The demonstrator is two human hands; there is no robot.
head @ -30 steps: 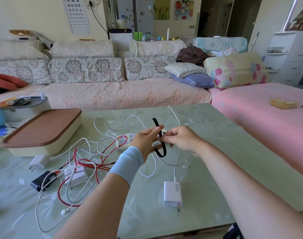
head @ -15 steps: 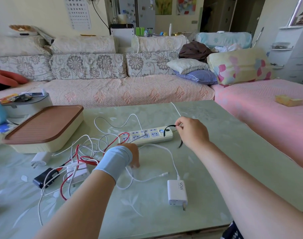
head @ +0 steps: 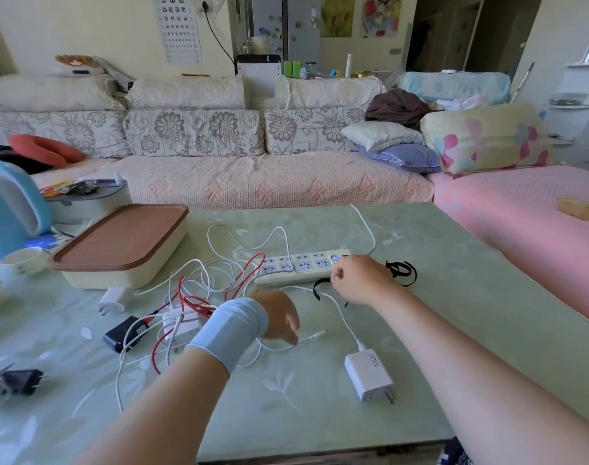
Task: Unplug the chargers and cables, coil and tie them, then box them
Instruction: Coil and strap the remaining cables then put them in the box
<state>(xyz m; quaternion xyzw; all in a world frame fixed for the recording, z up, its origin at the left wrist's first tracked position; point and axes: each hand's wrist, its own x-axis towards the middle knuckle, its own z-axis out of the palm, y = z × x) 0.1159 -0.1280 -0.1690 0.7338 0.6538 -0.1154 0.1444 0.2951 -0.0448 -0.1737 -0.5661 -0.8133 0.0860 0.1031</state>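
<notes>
My left hand [head: 279, 318], with a pale blue wristband, is down on the green table and pinches a white cable [head: 345, 322] near its loose plug end. That cable runs to a white 90W charger [head: 370, 375] lying flat. My right hand [head: 360, 280] is curled round a black tie strap [head: 317, 287], just in front of the cream power strip [head: 299, 267]. More black ties [head: 402, 272] lie to its right. A tangle of white and red cables [head: 199, 295] sits to the left, around a white charger block [head: 180, 325].
A cream box with a brown lid [head: 118, 245] stands at the back left. A small white plug [head: 115, 298], a black charger [head: 123, 334] and a black adapter [head: 21, 381] lie on the left. A blue kettle [head: 7, 203] and a cup [head: 24, 260] stand at the far left.
Both hands held the black strap up in the air. My left hand has let go and dropped to the white cable; my right hand has lowered the strap beside the power strip.
</notes>
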